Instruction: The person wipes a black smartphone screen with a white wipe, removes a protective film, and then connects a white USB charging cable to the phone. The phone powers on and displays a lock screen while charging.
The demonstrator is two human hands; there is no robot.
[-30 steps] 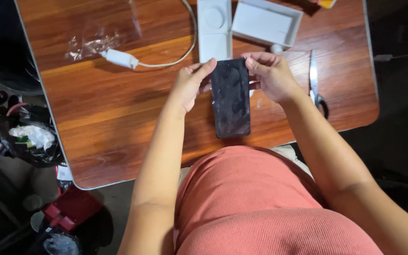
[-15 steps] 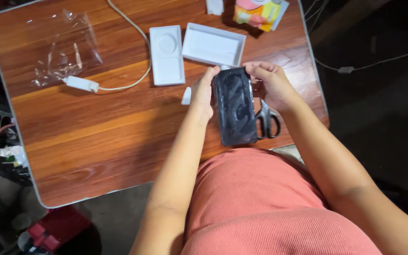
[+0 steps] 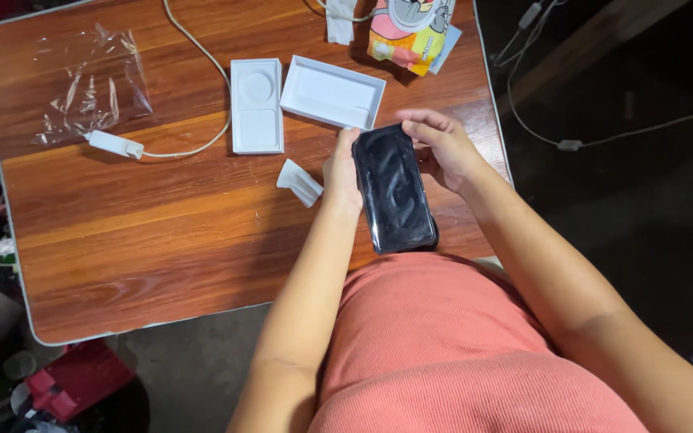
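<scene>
You've got the black phone (image 3: 393,189) up over the near-right part of the wooden table (image 3: 146,232), held w/ both hands at its far end. Your left hand (image 3: 342,170) is closed on the phone's left edge, thumb pressed along the side. Your right hand (image 3: 441,147) is curled onto the far right corner, fingertips pinched on it. The phone runs roughly 12 to 6 o'clock, near end tipped a bit toward 5, glossy face up and catching wavy reflections.

Table: reddish-brown wood grain w/ a pale metal rim and rounded corners. From the phone, at 9 o'clock and just beside your left hand, lies a small white folded piece (image 3: 299,182). At 11 o'clock sits an open white box tray (image 3: 332,91), nearly touching your left fingertips. Left of that, close but apart, lies a flat white insert (image 3: 257,105) w/ a round recess. A white cable (image 3: 194,56) curves past the insert's left side to a small white plug (image 3: 113,144) at approx 9 to 10 o'clock, well apart from the phone. Crumpled clear plastic wrap (image 3: 90,84) lies at the far-left corner. At 12 o'clock, on the far edge, is a bright orange-and-yellow pack (image 3: 409,36).

Room: dark floor to the right w/ a thin cable (image 3: 603,136) trailing across it. Below the table's near-left corner sits something red (image 3: 78,378). Clutter at the left edge is too dim to make out. Your salmon ribbed clothing (image 3: 459,345) fills the near foreground.
</scene>
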